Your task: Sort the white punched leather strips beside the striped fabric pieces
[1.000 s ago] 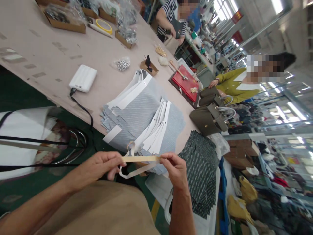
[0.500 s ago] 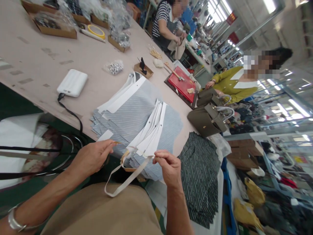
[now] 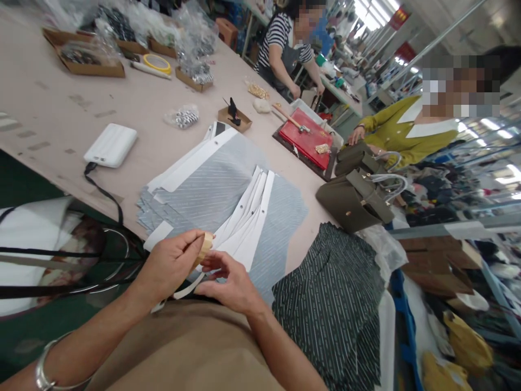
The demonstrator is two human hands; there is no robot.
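Observation:
My left hand [image 3: 173, 264] is closed round a small roll of tan tape [image 3: 203, 248] near the table's front edge. My right hand [image 3: 228, 279] sits right beside it, fingers curled and pinching at the tape's strip where it leaves the roll. A pale backing strip [image 3: 183, 289] trails down from the two hands over my lap. Just beyond them lies a stack of grey striped fabric pieces [image 3: 220, 190] with white edge bands.
A white power bank [image 3: 110, 145] with a black cable lies left on the table [image 3: 61, 117]. Further off are cardboard trays of hardware, a red pad [image 3: 307, 142] and olive handbags [image 3: 352, 198]. Dark striped fabric [image 3: 331, 293] hangs at right. Two people work across the table.
My hands were apart with a length of tape stretched between them. They have come together at the roll, and the loose strip has dropped onto my lap.

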